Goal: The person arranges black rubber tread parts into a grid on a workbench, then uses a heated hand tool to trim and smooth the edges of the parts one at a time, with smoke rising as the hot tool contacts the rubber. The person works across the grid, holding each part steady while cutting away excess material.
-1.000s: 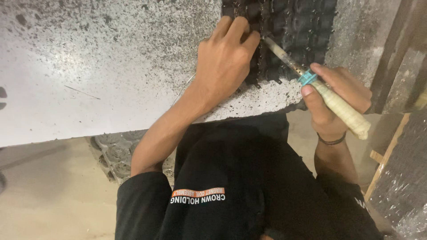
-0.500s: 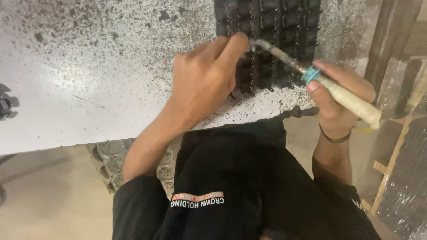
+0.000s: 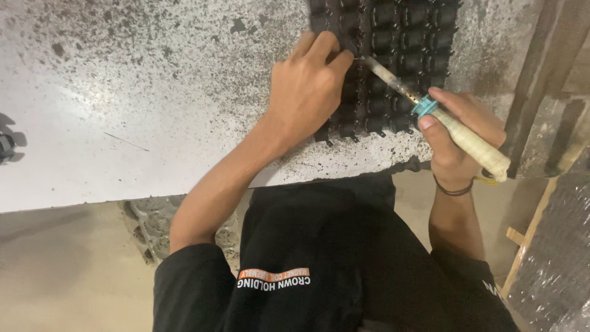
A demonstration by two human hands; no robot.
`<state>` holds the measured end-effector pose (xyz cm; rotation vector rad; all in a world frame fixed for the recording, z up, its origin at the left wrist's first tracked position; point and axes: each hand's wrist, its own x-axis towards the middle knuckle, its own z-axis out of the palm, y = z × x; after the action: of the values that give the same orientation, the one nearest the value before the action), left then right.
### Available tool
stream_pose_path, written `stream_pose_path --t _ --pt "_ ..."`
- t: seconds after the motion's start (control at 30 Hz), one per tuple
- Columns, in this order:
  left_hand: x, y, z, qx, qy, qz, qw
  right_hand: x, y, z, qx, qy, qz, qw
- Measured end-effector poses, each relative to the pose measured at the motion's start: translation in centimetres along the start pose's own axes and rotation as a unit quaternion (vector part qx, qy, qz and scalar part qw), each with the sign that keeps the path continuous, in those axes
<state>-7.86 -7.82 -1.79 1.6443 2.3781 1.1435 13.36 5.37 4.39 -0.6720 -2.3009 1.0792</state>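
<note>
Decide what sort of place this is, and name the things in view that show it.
Probably a small workshop: a stained, speckled white worktable, a black tray of small dark round parts, and a soldering-type hand tool with a taped cream handle in the right hand.

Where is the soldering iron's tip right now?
In the head view, upper right: the soldering iron, in the right hand, touches the black parts block beside the left hand.

white speckled worktop (image 3: 123, 110) | beige floor (image 3: 61, 276) | wooden frame (image 3: 541, 74), possibly shelving
</note>
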Motion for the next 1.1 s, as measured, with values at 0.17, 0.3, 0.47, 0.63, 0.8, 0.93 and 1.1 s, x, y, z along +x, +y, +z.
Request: stream_pose_path --t 0.17,0.3,0.47,0.63,0.8,0.93,1.1 --pt "-0.2 0.0 0.9 -0.006 -0.020 0.002 1.000 2.3 -3.4 0.3 -0.041 -0.053 -0.070 0.995" --pt "0.1 0.2 1.2 -0.022 -0.020 0.008 1.000 3.6 -6.7 0.0 -0.140 -0.125 -0.104 0.977" --pt "1.6 1.5 -1.8 -0.029 -0.007 -0.001 1.000 4.3 -6.6 -0.9 -0.101 -0.109 -0.063 0.987" --pt "2.2 1.8 -5.9 -0.064 0.074 0.000 0.995 2.5 -1.9 -0.4 0.029 0.040 0.066 0.997" --pt "2.8 0.5 -2.7 0.007 0.025 -0.033 0.999 1.4 1.9 -0.1 0.007 0.020 0.006 1.000" --pt "2.0 -0.7 -0.1 0.004 0.015 -0.040 0.999 1.5 2.4 -0.2 0.021 0.020 -0.001 1.000" --pt "1.7 -0.7 0.7 0.001 0.026 -0.042 0.999 1.8 2.2 -0.2 -0.001 0.006 -0.003 1.000"
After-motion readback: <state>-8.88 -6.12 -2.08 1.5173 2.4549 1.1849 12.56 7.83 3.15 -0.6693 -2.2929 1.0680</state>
